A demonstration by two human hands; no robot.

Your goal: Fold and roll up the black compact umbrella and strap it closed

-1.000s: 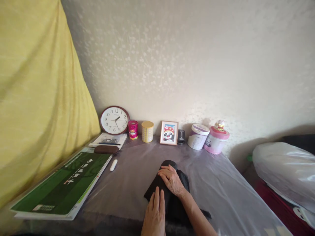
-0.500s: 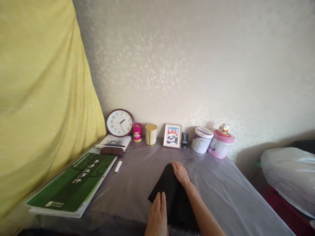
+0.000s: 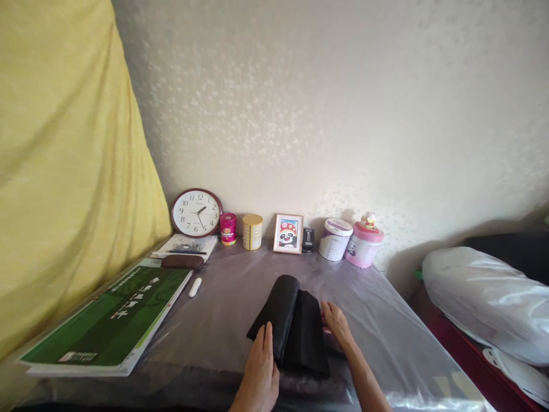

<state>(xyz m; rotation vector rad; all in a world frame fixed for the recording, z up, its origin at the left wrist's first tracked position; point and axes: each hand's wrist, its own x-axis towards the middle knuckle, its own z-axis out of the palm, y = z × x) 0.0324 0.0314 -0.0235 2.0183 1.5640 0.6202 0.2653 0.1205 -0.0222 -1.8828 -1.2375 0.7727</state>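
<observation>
A black folded cloth point(image 3: 302, 337) lies at the near middle of the table, with a thick rounded fold on its left and a flatter flap on its right. My left hand point(image 3: 259, 366) holds the lower left of the rounded fold, its fingers together and pointing away from me, the thumb mostly hidden. At the flap's right edge, my right hand point(image 3: 337, 326) has its fingers bent in a pinch on the cloth; the fingertips are partly hidden.
Left of the cloth lie a white stick-like object point(image 3: 195, 287), a brown case point(image 3: 182, 261) and a large green book point(image 3: 111, 320). Along the wall stand a clock point(image 3: 197, 213), a pink tin point(image 3: 228, 229), a yellow-lidded can point(image 3: 253, 233), a picture frame point(image 3: 288, 233) and two tubs point(image 3: 335, 240).
The black cloth has gone from one flat shape to a rounded fold with a flap beside it. My right hand has moved from its top nearer to me, to its right edge.
</observation>
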